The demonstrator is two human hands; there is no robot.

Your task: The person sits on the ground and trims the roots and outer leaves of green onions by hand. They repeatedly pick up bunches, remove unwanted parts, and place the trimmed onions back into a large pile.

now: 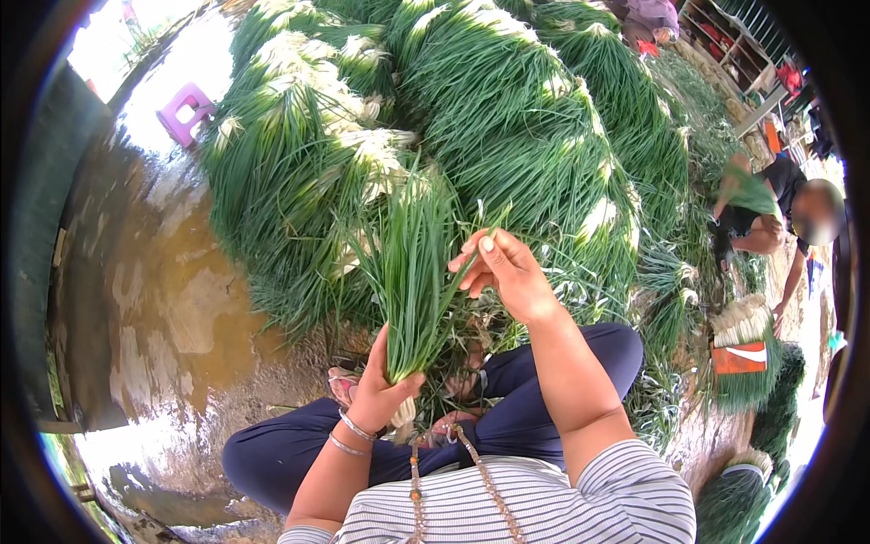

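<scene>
My left hand (386,387) grips a bunch of scallions (416,285) low down, near the white bulbs, with the green leaves fanning upward and away from me. The bulb ends (404,413) poke out below my fist, roots toward my lap. At the right side of the bunch, my right hand (499,268) pinches a thin scallion leaf (500,216) between thumb and forefinger, its other fingers loosely curled. Just past both hands lies a large heap of scallions (503,109), layered in bundles with white ends and long green tops.
Stripped leaves (656,415) litter the ground at right. A pink plastic stool (185,114) stands on wet ground (183,292) at left. Another person (781,197) sits at right, holding greens. Near them lies a scallion bundle (742,326) with an orange-and-white wrap (739,358).
</scene>
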